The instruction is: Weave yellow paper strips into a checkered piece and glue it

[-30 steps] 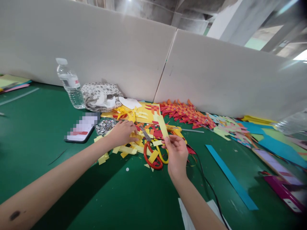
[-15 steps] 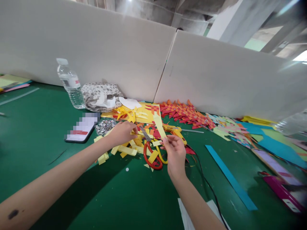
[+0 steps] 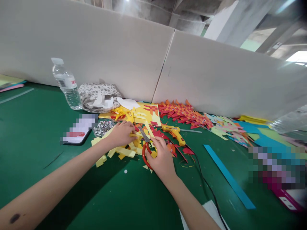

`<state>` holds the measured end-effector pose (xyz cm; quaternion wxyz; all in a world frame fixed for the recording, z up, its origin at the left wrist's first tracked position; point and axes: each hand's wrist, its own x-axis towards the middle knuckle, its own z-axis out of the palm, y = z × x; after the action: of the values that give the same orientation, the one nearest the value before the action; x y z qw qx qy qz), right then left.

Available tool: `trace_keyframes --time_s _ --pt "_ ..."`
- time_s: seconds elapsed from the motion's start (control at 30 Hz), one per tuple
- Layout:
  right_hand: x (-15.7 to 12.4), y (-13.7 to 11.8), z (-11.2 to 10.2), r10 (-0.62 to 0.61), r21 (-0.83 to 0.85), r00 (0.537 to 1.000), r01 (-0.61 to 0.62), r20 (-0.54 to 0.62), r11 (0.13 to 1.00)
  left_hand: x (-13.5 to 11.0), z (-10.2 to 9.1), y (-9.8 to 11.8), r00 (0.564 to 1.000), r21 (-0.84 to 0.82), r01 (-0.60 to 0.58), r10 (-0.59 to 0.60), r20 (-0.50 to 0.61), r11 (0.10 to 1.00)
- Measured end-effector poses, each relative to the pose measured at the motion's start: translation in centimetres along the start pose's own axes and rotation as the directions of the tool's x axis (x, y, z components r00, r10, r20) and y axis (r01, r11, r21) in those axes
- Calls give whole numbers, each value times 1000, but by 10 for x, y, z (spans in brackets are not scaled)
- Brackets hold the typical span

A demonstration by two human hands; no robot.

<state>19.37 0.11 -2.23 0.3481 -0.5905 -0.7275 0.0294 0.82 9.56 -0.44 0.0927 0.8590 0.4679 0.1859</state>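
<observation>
My right hand (image 3: 163, 156) has come down over the scissors (image 3: 145, 151), covering part of their handles. The red handle and the metal blades still show. A narrow pale yellow paper strip (image 3: 150, 129) rises from the fingertips of this hand, which is closed on its lower end. My left hand (image 3: 121, 132) hovers at the left of the scissors, above a heap of yellow paper pieces (image 3: 126, 151). Its fingers are bent together, and whatever they may hold is hidden. Behind the hands lies a yellow sheet (image 3: 154, 119) with an orange-and-red woven paper piece (image 3: 152, 109) on it.
A yellow glue gun (image 3: 176, 132) lies to the right, its black cord (image 3: 203, 179) running forward. Woven paper fish (image 3: 184, 113) are piled by the partition (image 3: 216, 80). A phone (image 3: 80, 129), googly eyes (image 3: 103, 127) and a water bottle (image 3: 67, 86) stand left; a blue strip (image 3: 229, 175) lies right.
My right hand has moved left and slightly down onto the scissors' handles, carrying the pale yellow strip leftward with it. My left hand has stayed nearly in place.
</observation>
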Motion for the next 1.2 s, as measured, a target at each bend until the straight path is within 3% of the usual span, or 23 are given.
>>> trace_keyframes --time_s 0.13,0.27,0.33,0.47,0.6,0.7,0.77,0.83,0.87,0.9,0.97,1.07,1.2 --pt "1 1 2 23 -132 1000 -23 -2 991 6 -1 0 1000 -105 5 -6 -1 994" --pt "3 3 0 20 -176 999 -24 -26 984 8 -15 3 999 -235 13 -21 -30 972" --pt "3 5 0 27 -189 998 -37 -54 981 7 -26 3 991 -482 32 -91 -98 875" --pt "4 8 -2 49 -216 992 -73 -116 974 5 -46 2 957 -785 64 -260 -127 617" --pt "4 6 -3 90 -277 990 -118 -112 954 4 -53 4 917 -948 40 -387 -90 315" --pt "4 4 -4 117 -308 989 -141 -95 941 5 -55 6 909 -973 -31 -398 -122 227" --pt "3 5 -4 118 -321 988 -144 -99 936 5 -58 4 880 -951 -93 -422 -217 294" --pt "3 6 -4 104 -321 989 -134 -108 938 4 -64 0 825 -864 -141 -426 -372 483" --pt "3 7 -3 94 -315 989 -125 -113 941 3 -67 -3 790 -773 -160 -389 -473 613" --pt "3 8 -3 82 -306 990 -114 -116 945 1 -71 -5 784 -636 -149 -302 -543 757" --pt "3 9 -3 55 -274 990 -89 -126 958 -2 -76 -8 811 -325 -89 -121 -573 942" --pt "4 6 -5 0 -180 983 -33 -184 983 -8 -76 -5 877 -169 -30 -55 -478 985" --pt "5 0 -10 -69 -55 954 55 -291 997 -17 -70 12 981 -433 32 -112 -160 901"
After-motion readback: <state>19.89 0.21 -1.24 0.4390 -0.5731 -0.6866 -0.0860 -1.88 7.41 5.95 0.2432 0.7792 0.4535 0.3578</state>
